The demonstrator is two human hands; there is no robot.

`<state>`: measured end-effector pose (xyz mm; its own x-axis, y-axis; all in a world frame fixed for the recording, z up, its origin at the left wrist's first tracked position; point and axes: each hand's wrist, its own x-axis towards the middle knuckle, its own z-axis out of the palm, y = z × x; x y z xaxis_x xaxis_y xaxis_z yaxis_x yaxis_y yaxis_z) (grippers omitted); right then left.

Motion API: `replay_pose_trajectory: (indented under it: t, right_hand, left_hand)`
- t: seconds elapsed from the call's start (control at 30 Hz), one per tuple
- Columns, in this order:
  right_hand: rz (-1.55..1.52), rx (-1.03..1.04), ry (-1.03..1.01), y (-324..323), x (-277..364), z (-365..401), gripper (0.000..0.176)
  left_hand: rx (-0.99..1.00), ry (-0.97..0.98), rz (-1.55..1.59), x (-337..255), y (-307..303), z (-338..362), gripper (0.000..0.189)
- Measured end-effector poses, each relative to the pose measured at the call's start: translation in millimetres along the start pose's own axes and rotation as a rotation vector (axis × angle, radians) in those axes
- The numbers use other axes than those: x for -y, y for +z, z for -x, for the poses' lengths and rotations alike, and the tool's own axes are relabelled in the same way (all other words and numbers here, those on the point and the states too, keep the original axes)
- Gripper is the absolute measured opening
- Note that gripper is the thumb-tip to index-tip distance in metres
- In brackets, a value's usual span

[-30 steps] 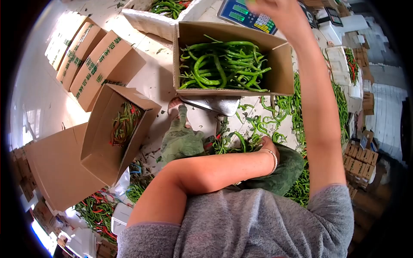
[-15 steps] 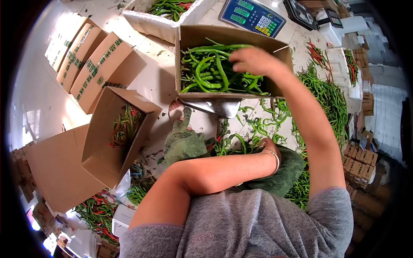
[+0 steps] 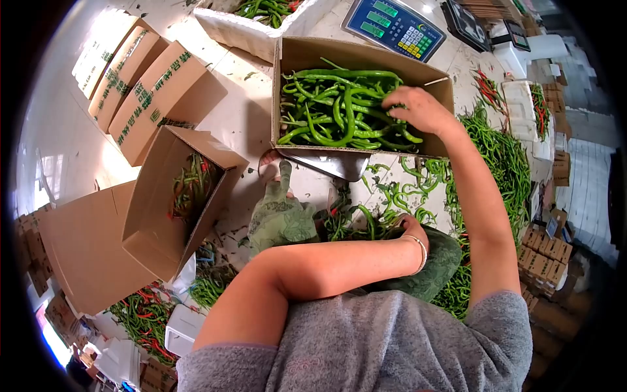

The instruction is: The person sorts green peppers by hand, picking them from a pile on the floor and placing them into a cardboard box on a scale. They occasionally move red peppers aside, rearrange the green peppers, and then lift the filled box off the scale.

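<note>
Long green peppers (image 3: 349, 114) fill much of an open cardboard box (image 3: 366, 53). Over the right part of the box, my right hand (image 3: 415, 108) touches the peppers with half-curled fingers that stand apart. My left hand (image 3: 414, 230), below a bracelet on the wrist, is low by my bent knee, beside loose green peppers (image 3: 371, 222) on the floor. Its fingers are mostly hidden, so what it holds cannot be made out. A metal plate (image 3: 346, 166) shows under the front of the box.
Behind the box is a scale display (image 3: 395, 27), with a white foam box (image 3: 251, 32) to its left. Closed cartons (image 3: 153, 98) and a tilted open carton (image 3: 153, 222) stand left. A large pepper pile (image 3: 493, 163) lies right. My foot (image 3: 269, 164) is near the box.
My right hand has moved right and slightly down within the box. Several peppers there lie differently. The view has shifted a little; my left hand stays near my knee.
</note>
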<state>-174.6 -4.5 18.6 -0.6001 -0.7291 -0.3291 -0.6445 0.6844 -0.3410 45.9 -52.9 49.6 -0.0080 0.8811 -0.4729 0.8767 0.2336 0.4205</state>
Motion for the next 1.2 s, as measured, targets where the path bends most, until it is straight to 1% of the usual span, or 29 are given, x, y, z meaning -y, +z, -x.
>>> replay_pose_trajectory:
  t: [0.03,0.07,0.1,0.17,0.23,0.3,0.33,0.37,0.43,0.5,0.53,0.63,0.67,0.7,0.73,0.77,0.8,0.83,0.87,0.9,0.93,1.03,1.07,1.17,1.2]
  right_hand:
    - [-0.051,-0.056,-0.033,-7,9,-5,0.02]
    - [-0.089,-0.015,-0.051,-13,19,-11,0.022]
    - [-0.209,0.084,-0.097,-13,27,-17,0.027]
    - [-0.158,0.224,-0.169,7,45,-30,0.034]
    - [-0.138,0.211,-0.34,43,62,-43,0.043]
    - [-0.088,0.343,-0.257,49,76,-61,0.05]
    - [-0.061,0.161,-0.232,45,80,-61,0.053]
    - [-0.002,0.057,-0.221,49,69,-74,0.045]
    - [0.187,-0.195,-0.124,41,48,-86,0.033]
    - [0.062,-0.297,-0.082,36,43,-87,0.026]
    - [0.028,-0.264,-0.06,29,46,-88,0.023]
    - [0.023,-0.351,-0.078,5,88,-83,0.017]
    - [0.001,-0.352,-0.265,9,92,-87,0.013]
    - [-0.1,-0.205,-0.388,15,99,-91,0.013]
    - [-0.141,0.02,-0.365,22,111,-95,0.015]
    - [-0.042,0.181,-0.322,42,114,-104,0.021]
    - [0.008,0.245,-0.236,50,121,-103,0.026]
    - [0.029,0.267,-0.268,68,113,-112,0.029]
    - [-0.011,0.287,-0.201,62,117,-112,0.028]
    - [-0.051,0.308,-0.14,55,119,-112,0.027]
    - [-0.019,0.309,-0.185,53,118,-113,0.021]
    - [0.052,0.21,-0.43,63,109,-104,0.017]
    - [0.065,0.12,-0.508,66,108,-100,0.016]
    - [-0.13,0.068,-0.39,47,100,-96,0.018]
    - [-0.224,-0.093,-0.418,34,96,-90,0.019]
  left_hand:
    - [-0.003,-0.003,-0.007,0,0,-1,0.039]
    - [-0.019,-0.012,0.004,-1,2,-3,0.039]
    - [-0.034,-0.021,0.012,-1,6,-8,0.039]
    - [-0.044,-0.028,0.0,-4,11,-14,0.038]
    - [-0.04,-0.032,-0.046,-4,13,-17,0.038]
    - [-0.056,-0.039,-0.02,-2,4,-5,0.037]
    - [-0.063,-0.036,-0.003,-4,1,0,0.037]
    - [-0.06,-0.014,0.005,-3,0,3,0.037]
    - [-0.065,0.017,0.017,2,-2,6,0.038]
    - [-0.076,-0.008,0.022,0,4,0,0.039]
    - [-0.064,-0.006,0.026,0,4,-2,0.039]
    - [-0.026,0.015,0.031,3,-2,5,0.039]
    - [-0.011,0.026,0.03,3,-4,8,0.039]
    - [-0.033,0.016,0.027,2,0,5,0.039]
    - [-0.055,0.009,0.02,0,6,-1,0.039]
    - [-0.078,0.005,0.006,-2,9,-4,0.038]
    - [-0.118,0.013,0.069,-2,7,-3,0.037]
    - [-0.089,-0.179,-0.108,-19,6,-25,0.037]
    - [-0.022,-0.365,-0.289,-33,-1,-32,0.036]
    - [-0.047,-0.296,-0.223,-30,4,-38,0.036]
    - [-0.069,-0.23,-0.153,-22,4,-27,0.036]
    - [-0.126,-0.032,0.071,-3,6,4,0.035]
    - [-0.112,-0.024,0.046,-2,5,7,0.035]
    - [-0.134,-0.04,-0.003,-4,12,5,0.036]
    - [-0.094,-0.019,0.057,-3,11,-2,0.037]
